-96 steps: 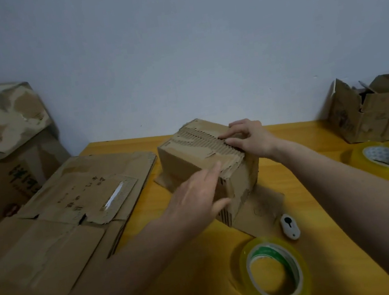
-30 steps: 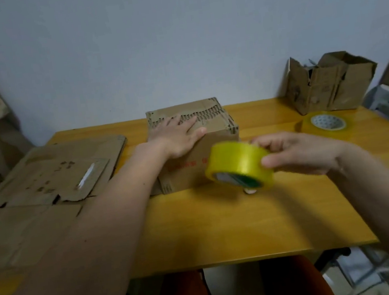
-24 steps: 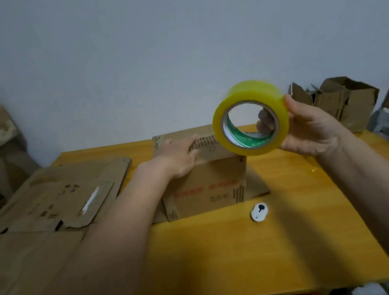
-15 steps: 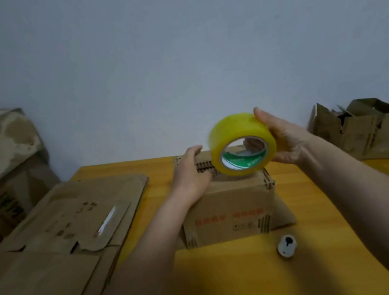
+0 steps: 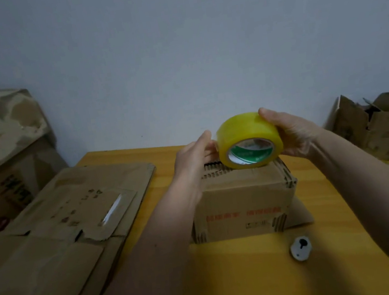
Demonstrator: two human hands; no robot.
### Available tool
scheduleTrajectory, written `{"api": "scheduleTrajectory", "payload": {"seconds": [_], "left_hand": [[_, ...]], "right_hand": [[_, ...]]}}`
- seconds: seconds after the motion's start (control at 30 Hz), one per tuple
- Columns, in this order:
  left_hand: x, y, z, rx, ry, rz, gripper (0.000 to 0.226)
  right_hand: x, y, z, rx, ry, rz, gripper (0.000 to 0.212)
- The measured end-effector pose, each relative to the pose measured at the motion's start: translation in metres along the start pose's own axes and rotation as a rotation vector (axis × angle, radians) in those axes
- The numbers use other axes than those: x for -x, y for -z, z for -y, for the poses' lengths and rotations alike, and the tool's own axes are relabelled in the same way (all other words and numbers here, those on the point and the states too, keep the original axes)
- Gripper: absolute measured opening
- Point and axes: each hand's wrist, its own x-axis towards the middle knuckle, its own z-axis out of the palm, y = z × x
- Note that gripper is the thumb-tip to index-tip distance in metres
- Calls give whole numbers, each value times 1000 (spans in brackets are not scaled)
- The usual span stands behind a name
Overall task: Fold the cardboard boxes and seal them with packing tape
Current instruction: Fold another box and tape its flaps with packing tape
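Note:
A small folded cardboard box point(image 5: 244, 205) with red print stands on the yellow table point(image 5: 244, 278), flaps closed on top. My right hand point(image 5: 291, 131) grips a yellow roll of packing tape point(image 5: 247, 140) just above the box's top, its hole facing me. My left hand point(image 5: 195, 157) rests on the box's top left edge, its fingertips touching the roll's left side.
Flattened cardboard point(image 5: 58, 236) covers the table's left side. Larger boxes point(image 5: 0, 139) are stacked at the far left. Several small opened boxes point(image 5: 380, 126) sit at the back right. A small white cutter point(image 5: 300, 248) lies in front of the box.
My right hand picked the tape roll up off the table, raised it, then brought it down onto the box top. My left hand moved from lying flat on the box to touching the roll.

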Motion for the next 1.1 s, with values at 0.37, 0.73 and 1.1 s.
{"api": "scheduleTrajectory", "payload": {"seconds": [0.37, 0.73, 1.1], "left_hand": [[-9, -6, 5, -136, 47, -299, 14], [-18, -1, 10, -283, -31, -401, 17], [-14, 69, 10, 34, 118, -434, 13]], "right_hand": [[16, -12, -13, 426, 12, 140, 96], [-9, -35, -45, 592, 292, -555, 20], [-7, 2, -35, 356, 341, -968, 10]]}}
